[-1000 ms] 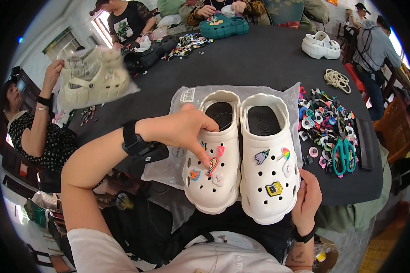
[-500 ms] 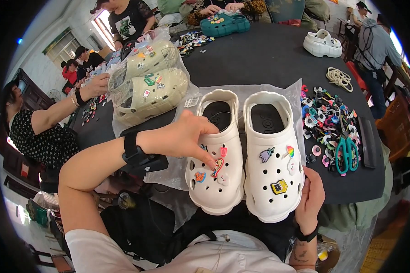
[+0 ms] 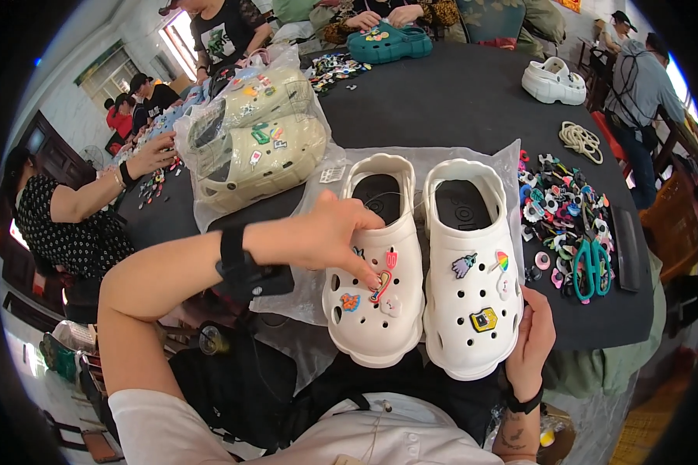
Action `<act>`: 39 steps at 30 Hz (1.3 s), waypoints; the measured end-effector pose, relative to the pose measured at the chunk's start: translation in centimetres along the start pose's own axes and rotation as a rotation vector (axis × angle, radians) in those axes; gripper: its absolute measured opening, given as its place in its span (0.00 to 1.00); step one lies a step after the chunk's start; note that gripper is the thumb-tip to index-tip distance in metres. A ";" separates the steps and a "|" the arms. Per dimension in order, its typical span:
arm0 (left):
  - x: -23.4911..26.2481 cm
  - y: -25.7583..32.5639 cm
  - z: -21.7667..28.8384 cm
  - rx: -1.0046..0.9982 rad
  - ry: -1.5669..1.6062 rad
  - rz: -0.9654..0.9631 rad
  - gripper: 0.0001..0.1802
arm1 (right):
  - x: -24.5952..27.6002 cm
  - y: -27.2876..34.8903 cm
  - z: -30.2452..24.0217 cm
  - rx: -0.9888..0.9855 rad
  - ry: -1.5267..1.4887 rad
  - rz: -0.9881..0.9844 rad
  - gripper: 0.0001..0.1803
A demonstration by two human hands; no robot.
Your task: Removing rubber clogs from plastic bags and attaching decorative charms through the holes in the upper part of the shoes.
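Observation:
Two white clogs lie side by side in front of me, toes toward me, with colourful shoe charms on their tops. My left hand [image 3: 329, 240] grips the left clog [image 3: 374, 329]. Its fingers reach into the foot opening, and its thumb presses on a long red-edged charm [image 3: 381, 287]. Against the outer side of the right clog [image 3: 467, 298] is my right hand [image 3: 532, 341], its bent fingers partly hidden behind the shoe. A yellow-and-black charm [image 3: 484, 319], a purple one [image 3: 464, 266] and a rainbow umbrella charm [image 3: 502, 261] sit on that clog.
Under the clogs is a clear plastic bag [image 3: 509, 167]. Beige clogs in plastic [image 3: 260, 163] stand at the left. Loose charms [image 3: 558, 198], teal-handled scissors [image 3: 592, 271] and a cord coil [image 3: 581, 142] lie right. A co-worker handles a teal clog [image 3: 390, 43] across the table.
A co-worker's hand at the left has drawn back from the bagged beige clogs. The view has shifted slightly. My hands keep their places on the white clogs.

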State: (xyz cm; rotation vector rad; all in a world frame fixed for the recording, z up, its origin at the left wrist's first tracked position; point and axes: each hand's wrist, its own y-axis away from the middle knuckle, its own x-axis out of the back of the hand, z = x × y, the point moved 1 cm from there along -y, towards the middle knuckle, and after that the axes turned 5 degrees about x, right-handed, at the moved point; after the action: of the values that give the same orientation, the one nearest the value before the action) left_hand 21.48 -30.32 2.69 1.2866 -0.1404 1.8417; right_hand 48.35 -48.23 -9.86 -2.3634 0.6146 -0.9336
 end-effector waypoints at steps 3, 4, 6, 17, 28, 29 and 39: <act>1.1 -0.9 -0.2 -0.058 0.078 -0.144 0.31 | 0.0 0.0 0.0 -0.007 -0.009 -0.003 0.13; 1.5 -1.1 -0.2 -0.054 0.081 -0.142 0.31 | 0.0 0.0 0.0 -0.014 -0.007 -0.004 0.13; 1.9 -1.3 0.0 0.073 0.264 -0.317 0.33 | 0.1 0.0 0.0 -0.021 -0.001 -0.002 0.13; 2.8 -3.1 1.1 -0.077 0.123 -0.507 0.27 | 0.1 0.1 0.2 -0.011 -0.003 -0.016 0.13; 1.7 -2.4 1.4 -0.044 0.014 -0.441 0.25 | 0.3 0.0 0.1 -0.031 -0.009 -0.027 0.13; 1.5 -1.9 1.5 -0.067 -0.008 -0.373 0.26 | 0.3 0.0 0.1 -0.039 -0.011 -0.030 0.13; 0.2 -0.7 2.1 -0.073 -0.044 -0.204 0.24 | 0.3 0.0 0.2 -0.061 -0.022 -0.031 0.13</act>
State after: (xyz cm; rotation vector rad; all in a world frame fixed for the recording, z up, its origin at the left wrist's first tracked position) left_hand 23.43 -30.88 3.61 1.2434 -0.0947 1.6217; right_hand 48.66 -48.36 -9.86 -2.4401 0.6077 -0.9131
